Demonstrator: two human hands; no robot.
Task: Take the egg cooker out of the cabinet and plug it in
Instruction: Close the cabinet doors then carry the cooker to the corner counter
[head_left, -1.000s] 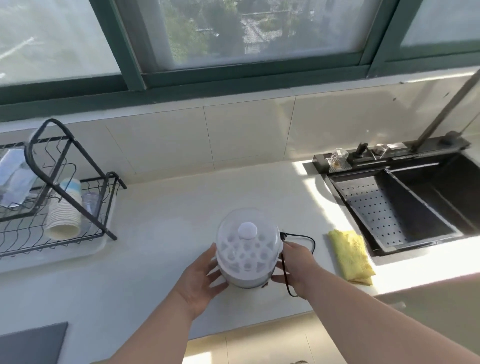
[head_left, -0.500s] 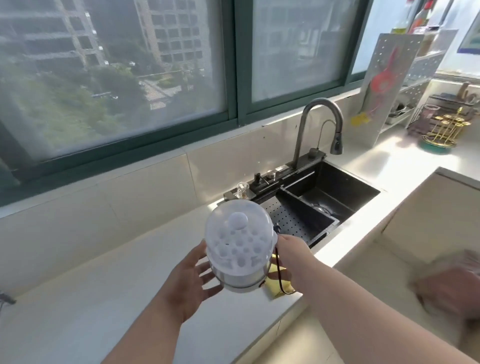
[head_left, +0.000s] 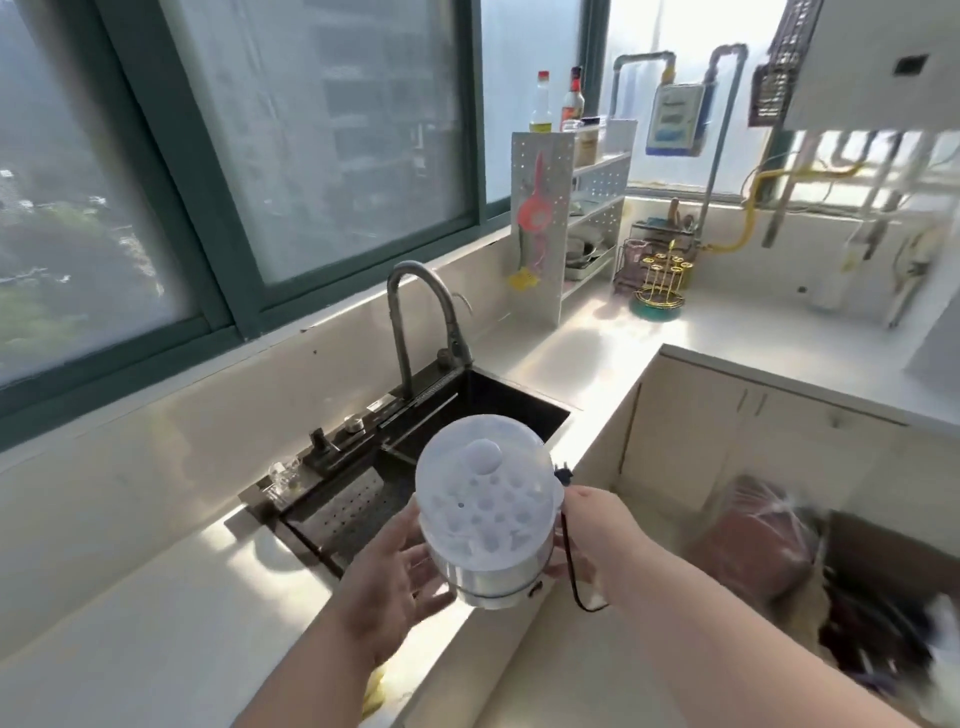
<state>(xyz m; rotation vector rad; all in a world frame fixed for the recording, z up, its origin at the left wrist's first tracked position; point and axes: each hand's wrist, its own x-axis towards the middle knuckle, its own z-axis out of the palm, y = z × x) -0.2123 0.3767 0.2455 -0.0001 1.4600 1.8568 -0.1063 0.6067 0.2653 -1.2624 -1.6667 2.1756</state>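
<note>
Above the pale bench (head_left: 171, 618), near the black sink (head_left: 498, 410), your left hand (head_left: 400, 582) and right hand (head_left: 597, 540) clasp the white domed egg cooker (head_left: 485, 519); your right also pinches its black cord (head_left: 571, 566), probably keeping it from dangling.

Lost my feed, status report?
Left hand and right hand both on egg cooker, held above sink. Cord dangling, unplugged. Path clear.

One head-worn wide view looks forward and down, tilted. The sink (head_left: 457, 447) lies near, middle; the corner rack (head_left: 566, 218) farther right.
</note>
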